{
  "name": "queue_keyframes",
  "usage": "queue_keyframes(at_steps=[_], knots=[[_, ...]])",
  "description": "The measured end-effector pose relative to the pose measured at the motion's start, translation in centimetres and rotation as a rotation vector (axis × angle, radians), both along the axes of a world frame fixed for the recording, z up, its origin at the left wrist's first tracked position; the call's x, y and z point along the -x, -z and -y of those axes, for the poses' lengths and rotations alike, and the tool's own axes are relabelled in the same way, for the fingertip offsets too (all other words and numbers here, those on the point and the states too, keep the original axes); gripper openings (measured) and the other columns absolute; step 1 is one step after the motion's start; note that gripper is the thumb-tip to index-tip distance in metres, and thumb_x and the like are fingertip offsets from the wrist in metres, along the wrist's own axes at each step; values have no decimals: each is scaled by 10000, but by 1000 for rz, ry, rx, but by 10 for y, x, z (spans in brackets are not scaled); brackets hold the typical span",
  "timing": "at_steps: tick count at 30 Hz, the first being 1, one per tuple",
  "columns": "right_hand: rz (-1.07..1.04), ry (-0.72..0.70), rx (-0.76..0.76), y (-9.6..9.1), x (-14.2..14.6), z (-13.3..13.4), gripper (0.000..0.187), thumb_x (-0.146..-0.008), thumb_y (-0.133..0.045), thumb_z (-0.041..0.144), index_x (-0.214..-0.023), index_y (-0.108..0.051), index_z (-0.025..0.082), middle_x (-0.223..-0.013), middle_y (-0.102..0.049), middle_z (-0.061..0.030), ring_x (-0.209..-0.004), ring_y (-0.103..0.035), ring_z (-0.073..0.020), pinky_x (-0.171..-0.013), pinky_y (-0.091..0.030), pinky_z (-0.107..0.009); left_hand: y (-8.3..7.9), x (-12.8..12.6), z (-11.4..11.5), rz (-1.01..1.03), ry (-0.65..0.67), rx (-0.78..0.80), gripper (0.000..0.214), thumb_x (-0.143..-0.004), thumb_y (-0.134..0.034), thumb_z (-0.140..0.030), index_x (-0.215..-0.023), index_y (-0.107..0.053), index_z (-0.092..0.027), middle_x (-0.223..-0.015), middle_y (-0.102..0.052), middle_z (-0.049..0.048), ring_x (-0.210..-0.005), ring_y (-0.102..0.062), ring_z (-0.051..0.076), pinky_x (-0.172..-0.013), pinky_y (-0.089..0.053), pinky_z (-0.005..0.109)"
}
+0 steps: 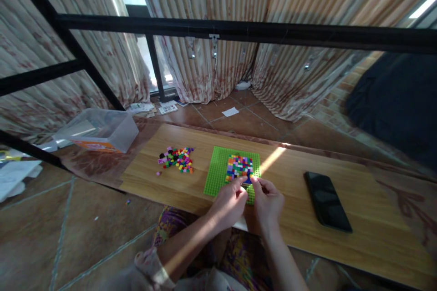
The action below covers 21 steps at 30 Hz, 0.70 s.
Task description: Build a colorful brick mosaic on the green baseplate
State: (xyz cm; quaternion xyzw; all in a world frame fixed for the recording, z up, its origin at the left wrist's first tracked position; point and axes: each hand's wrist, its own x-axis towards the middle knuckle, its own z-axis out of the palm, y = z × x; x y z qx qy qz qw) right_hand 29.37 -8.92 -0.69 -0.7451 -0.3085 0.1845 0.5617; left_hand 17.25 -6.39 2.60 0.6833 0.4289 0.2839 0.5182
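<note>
Meeting at the near edge of the green baseplate [218,173], the left hand [229,203] and right hand [268,201] have their fingertips pinched together beside a patch of coloured bricks [239,167]. Whether they grip a brick is too small to tell. On the worktop [293,177], a loose brick pile [177,159] lies left and a phone [327,201] right, with a plastic box [99,129] far left.

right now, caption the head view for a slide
Left hand and right hand meet at the brick patch on a green baseplate, loose bricks and phone alongside.
</note>
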Motion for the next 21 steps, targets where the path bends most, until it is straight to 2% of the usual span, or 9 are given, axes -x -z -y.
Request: queue_keyframes(at_steps=[4,14,21], knots=[[47,29,53,1,2,1,426,-716,-630,547,-808,-724,141,-699,-699,-85,-602,-608,-186,-554,-422,-270,6,-4,1,-26,28,-30,469,-821,-457,-231,-1279,-550,-194,-664,-596,-10,-602,-527,144,-579,-416,231],[-66,18,-64,9,10,-3,487,-736,-597,576,-863,-711,120,-771,-715,-101,-676,-633,-191,-597,-447,-268,-2,-3,-2,-41,59,-38,479,-824,-440,-224,-1293,-538,-206,-662,-594,-2,-564,-511,145,-542,-393,234],[-65,36,-63,10,9,-4,464,-717,-627,565,-848,-705,127,-768,-710,-98,-667,-623,-187,-595,-452,-269,3,-2,-2,-25,64,-37,473,-832,-440,-235,-1293,-536,-193,-657,-586,-6,-576,-515,140,-553,-400,226]])
